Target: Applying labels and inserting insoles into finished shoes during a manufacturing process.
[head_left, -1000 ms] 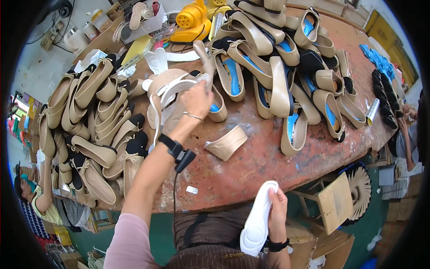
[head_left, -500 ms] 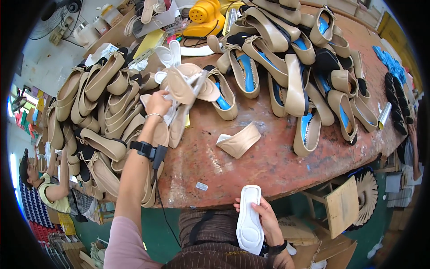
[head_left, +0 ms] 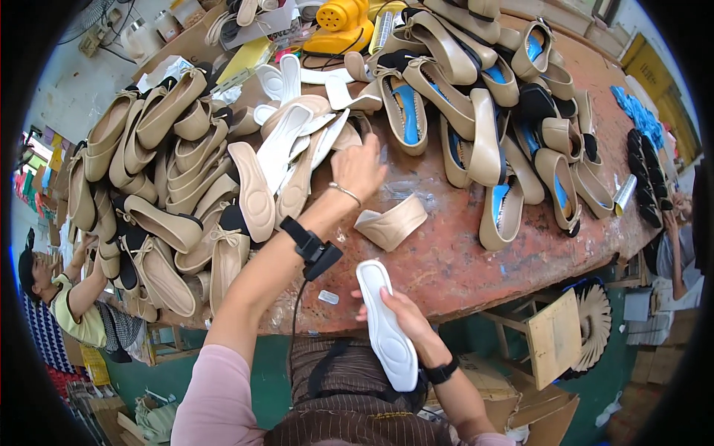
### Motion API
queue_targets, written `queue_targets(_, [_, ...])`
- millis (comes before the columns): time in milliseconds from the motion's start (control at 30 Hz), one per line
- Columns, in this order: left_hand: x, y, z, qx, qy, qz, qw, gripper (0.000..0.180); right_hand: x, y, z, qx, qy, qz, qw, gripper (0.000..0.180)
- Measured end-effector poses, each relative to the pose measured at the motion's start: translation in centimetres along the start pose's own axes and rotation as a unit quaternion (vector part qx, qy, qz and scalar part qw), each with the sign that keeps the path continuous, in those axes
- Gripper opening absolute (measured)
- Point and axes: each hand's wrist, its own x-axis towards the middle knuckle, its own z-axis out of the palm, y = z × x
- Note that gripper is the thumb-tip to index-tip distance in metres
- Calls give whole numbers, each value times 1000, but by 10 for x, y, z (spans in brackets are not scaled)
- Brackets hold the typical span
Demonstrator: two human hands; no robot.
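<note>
At the front edge of the table, my right hand (head_left: 409,316) is closed round a white padded insole (head_left: 388,338), thumb on its face. My left hand (head_left: 359,172) reaches across the table with curled fingers, closed on a beige shoe (head_left: 362,125) that it mostly covers; only a bit of the shoe shows beyond the knuckles. Beside that hand lies a loose heap of white insoles (head_left: 286,141) and beige insoles (head_left: 256,192). A curled beige insole (head_left: 392,223) rests on the tabletop between my two hands.
Beige shoes (head_left: 167,223) with black toes are piled at the left. More shoes with blue inner soles (head_left: 498,212) fill the right side of the table (head_left: 461,286). A yellow machine (head_left: 338,26) stands at the back. A wooden stool (head_left: 552,338) is at the right, and co-workers are at both sides.
My left hand has left the insole heap and moved right onto the shoe; the insoles it touched now lie spread out. My right hand has raised the white insole and shifted it slightly left.
</note>
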Motion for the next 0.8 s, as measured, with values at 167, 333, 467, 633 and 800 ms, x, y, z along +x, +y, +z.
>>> queue_targets(167, [-10, -41, -70, -116, -81, -35, 989, 38, 52, -12, -23, 7, 26, -60, 998, 55])
queue_targets(333, [-116, -33, -158, -371, -69, -19, 926, 22, 67, -85, -87, -61, 135, -197, 969, 60])
queue_targets(467, [-212, -52, -173, -98, -27, 278, 955, 20, 14, -125, -61, -157, 215, -258, 929, 65])
queue_targets(633, [-296, -99, -109, -7, -69, 180, 981, 25, -28, -119, -11, -377, 271, -253, 849, 51])
queue_targets(800, [-324, -117, -63, -95, -92, 53, 990, 46, 2, -63, 47, -757, 17, -369, 539, 35])
